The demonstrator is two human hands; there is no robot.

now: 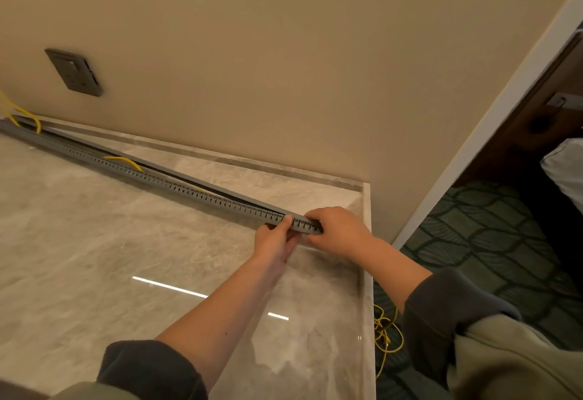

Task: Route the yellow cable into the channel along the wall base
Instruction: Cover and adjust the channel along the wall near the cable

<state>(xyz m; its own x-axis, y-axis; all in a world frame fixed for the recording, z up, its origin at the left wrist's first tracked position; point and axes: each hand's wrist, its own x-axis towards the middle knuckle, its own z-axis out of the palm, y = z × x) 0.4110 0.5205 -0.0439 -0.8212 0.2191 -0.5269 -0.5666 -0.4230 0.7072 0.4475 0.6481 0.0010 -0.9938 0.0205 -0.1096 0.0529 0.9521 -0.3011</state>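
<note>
1. A plain beige wall (284, 52) fills the far side.
2. A glossy grey-beige marble surface (94, 242) with a raised stone rim meets the wall's base.
3. Green patterned carpet (492, 242) lies to the right.
4. A long grey slotted plastic channel (176, 186) crosses the marble diagonally, its near end away from the wall.
5. The left hand (274, 237) and right hand (339, 229) both grasp that near end.
6. A dark rectangular socket plate (74, 71) sits far left.
7. The thin yellow cable (126, 160) loops partly out of the channel, with a tangle on the carpet.
</note>
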